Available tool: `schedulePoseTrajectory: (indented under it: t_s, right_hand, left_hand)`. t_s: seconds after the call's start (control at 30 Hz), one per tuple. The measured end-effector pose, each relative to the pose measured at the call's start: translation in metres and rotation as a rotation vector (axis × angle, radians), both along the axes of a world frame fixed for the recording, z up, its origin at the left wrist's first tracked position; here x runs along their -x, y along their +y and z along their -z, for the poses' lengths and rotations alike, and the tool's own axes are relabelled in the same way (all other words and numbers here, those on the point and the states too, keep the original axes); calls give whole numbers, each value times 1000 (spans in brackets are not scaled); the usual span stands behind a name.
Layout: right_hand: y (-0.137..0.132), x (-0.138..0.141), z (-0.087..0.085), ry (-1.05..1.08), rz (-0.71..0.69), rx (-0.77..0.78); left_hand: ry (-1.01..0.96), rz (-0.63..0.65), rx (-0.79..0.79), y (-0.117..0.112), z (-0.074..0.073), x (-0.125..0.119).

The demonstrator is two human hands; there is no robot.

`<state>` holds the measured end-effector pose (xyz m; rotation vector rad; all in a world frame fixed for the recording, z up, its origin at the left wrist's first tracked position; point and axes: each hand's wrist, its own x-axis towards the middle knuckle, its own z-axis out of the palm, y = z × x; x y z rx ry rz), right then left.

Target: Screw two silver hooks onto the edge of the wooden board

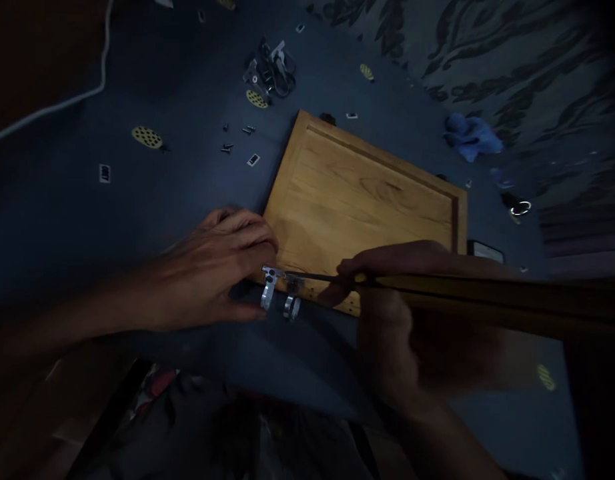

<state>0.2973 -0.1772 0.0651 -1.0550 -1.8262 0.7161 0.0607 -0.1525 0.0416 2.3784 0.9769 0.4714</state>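
A light wooden cabinet door (367, 193) lies flat on a dark blue floor. A silver metal hinge (275, 290) sits at its near left edge. My left hand (217, 267) rests at that corner, fingers curled against the hinge and the door's edge. My right hand (402, 320) grips a long screwdriver (437, 287) with a yellow handle; its dark shaft points left and its tip meets the hinge.
Loose screws (235, 137) and more metal hinge parts (270, 70) lie on the floor beyond the door. Yellow perforated discs (147, 137) are scattered about. A blue cloth (470, 137) lies at the right by a patterned rug (512, 60). A white cable (82, 93) runs at the upper left.
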Motion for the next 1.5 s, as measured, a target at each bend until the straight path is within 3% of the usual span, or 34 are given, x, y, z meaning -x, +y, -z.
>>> schedulePoseTrajectory:
  t_s: [0.17,0.43,0.77,1.1,1.5]
  right_hand:
    - [5,0,5,45,-105,-62]
    - [2,5,6,-17,-66,62]
    - [8,4,5,-48,-130,16]
    - [12,2,-16,-50,-203,141]
    - [4,5,7,-75,-166,-4]
  left_hand:
    - [19,-7,-9,0,0,-1]
    - [5,-9,2,0,-1,-1]
    - [-10,-9,-13,0,0,-2]
    - [31,14,1,0,-4,-2]
    - [-3,-7,-28,-2,2,-2]
